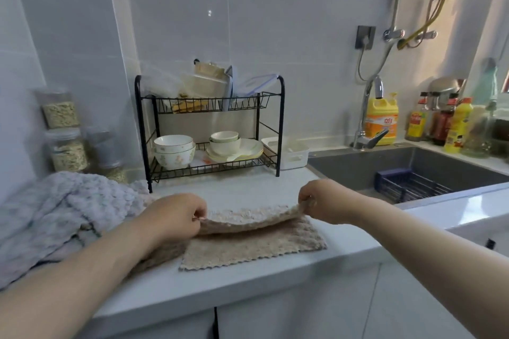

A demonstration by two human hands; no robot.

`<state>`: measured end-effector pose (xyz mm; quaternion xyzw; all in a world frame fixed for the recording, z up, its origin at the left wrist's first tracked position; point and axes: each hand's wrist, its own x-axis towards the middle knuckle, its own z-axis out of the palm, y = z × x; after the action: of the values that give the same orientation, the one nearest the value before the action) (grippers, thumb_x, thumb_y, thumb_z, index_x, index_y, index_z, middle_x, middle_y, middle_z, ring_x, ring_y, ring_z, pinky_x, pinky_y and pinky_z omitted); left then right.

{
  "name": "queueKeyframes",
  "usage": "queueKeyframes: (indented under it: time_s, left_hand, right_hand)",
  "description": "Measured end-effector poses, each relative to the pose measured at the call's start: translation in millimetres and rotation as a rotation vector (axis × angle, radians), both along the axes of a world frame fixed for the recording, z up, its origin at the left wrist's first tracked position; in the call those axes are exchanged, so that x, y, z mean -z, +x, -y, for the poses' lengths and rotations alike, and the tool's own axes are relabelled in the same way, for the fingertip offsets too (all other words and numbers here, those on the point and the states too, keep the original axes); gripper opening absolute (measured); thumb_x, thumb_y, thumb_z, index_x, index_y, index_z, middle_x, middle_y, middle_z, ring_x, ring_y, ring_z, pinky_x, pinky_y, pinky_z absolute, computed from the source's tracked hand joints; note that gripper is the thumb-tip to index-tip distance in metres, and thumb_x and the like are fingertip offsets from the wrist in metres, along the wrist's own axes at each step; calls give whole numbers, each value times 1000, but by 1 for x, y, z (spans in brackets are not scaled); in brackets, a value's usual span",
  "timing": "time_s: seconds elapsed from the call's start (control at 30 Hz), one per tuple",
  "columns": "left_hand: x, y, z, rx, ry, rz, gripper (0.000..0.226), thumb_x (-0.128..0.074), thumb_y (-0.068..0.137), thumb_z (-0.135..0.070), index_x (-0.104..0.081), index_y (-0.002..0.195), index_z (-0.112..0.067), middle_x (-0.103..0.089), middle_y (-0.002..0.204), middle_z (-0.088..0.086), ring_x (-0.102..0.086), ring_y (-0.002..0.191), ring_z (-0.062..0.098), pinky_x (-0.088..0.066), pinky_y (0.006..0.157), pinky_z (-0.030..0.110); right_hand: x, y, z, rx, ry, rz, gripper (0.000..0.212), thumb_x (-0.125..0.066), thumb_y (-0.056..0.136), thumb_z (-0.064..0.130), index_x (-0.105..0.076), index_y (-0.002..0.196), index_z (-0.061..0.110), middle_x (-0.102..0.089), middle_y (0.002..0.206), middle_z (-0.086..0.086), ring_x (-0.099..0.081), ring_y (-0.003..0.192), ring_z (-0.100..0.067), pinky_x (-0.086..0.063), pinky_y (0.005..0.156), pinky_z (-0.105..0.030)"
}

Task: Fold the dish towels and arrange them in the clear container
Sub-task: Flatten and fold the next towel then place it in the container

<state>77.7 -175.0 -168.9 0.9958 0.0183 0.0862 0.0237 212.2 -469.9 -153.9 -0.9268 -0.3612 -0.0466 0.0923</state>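
A beige dish towel (248,250) lies on the white counter (192,292) in front of me. Its far edge is lifted off the counter and curves over the near half. My left hand (176,215) pinches the lifted edge at its left corner. My right hand (322,201) pinches the right corner of the same edge. A heap of pale lilac and white towels (60,209) lies on the counter to the left, partly under my left forearm. Clear lidded containers (248,85) sit on the top shelf of the black rack.
A black two-tier dish rack (212,129) with bowls and plates stands behind the towel. A white basket (292,154) sits beside it. The grey sink (385,168) with a dark blue strainer, a tap and detergent bottles (381,121) lies to the right. Jars (63,132) stand at the left wall.
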Motion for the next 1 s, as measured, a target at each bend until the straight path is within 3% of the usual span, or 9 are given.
queueKeyframes:
  time_s: [0.1,0.27,0.43,0.6,0.7,0.8,0.87,0.9,1.0]
  left_hand:
    - [8,-16,10,2,46,-56,16,-50,81,-17,-58,88,-28,-57,92,-11,-53,87,12,-47,75,27]
    - [27,-32,20,-4,47,-163,16,-44,78,-13,-45,72,-27,-52,79,-9,-52,78,14,-42,66,28]
    - [37,-39,20,10,83,-128,12,-42,80,-14,-50,81,-23,-55,89,-6,-53,82,17,-44,71,31]
    - [43,-40,26,67,112,-106,21,-38,75,-1,-40,77,-22,-43,88,-6,-49,82,19,-32,62,32]
    - [44,-42,30,98,132,-107,17,-41,72,-10,-48,77,-24,-45,90,-9,-45,83,13,-32,61,24]
    - [38,-38,31,91,59,63,18,-45,81,-30,-57,71,-23,-49,86,-11,-44,85,7,-39,70,20]
    - [34,-29,27,59,-75,130,19,-50,88,-39,-65,84,-28,-53,96,-15,-48,96,6,-41,81,21]
    - [32,-23,26,45,-134,93,21,-55,86,-44,-65,101,-32,-53,110,-18,-48,108,7,-40,90,22]
    - [36,-3,27,22,-246,-165,82,-67,74,-58,-32,146,-38,-23,155,-14,-23,144,13,-22,117,32]
  right_hand:
    - [10,-19,5,-24,-47,-12,18,-56,90,22,-69,102,19,-65,102,4,-56,89,-14,-50,80,-29]
    - [34,-29,9,-24,-118,-51,14,-58,84,23,-67,94,24,-66,100,3,-53,85,-16,-47,75,-28]
    - [43,-27,13,8,-113,-47,15,-60,83,26,-71,92,22,-67,98,2,-52,83,-15,-45,72,-26]
    - [44,-22,19,51,-107,-94,16,-62,80,27,-70,88,16,-68,98,-2,-60,92,-22,-52,79,-32]
    - [46,-20,22,83,-93,-160,17,-61,79,27,-71,88,17,-69,97,-1,-60,91,-20,-51,79,-31]
    - [43,-15,20,170,85,-317,21,-59,78,24,-71,84,8,-71,90,-7,-61,83,-21,-52,76,-33]
    - [36,-9,12,295,317,-436,16,-55,79,16,-64,80,3,-63,82,-11,-57,75,-28,-53,68,-37]
    - [32,-7,7,383,408,-505,13,-53,80,14,-59,82,2,-58,81,-12,-54,71,-29,-53,61,-37]
    - [25,-1,-13,627,472,-783,11,-55,86,13,-49,92,6,-50,84,-12,-51,67,-25,-44,52,-27]
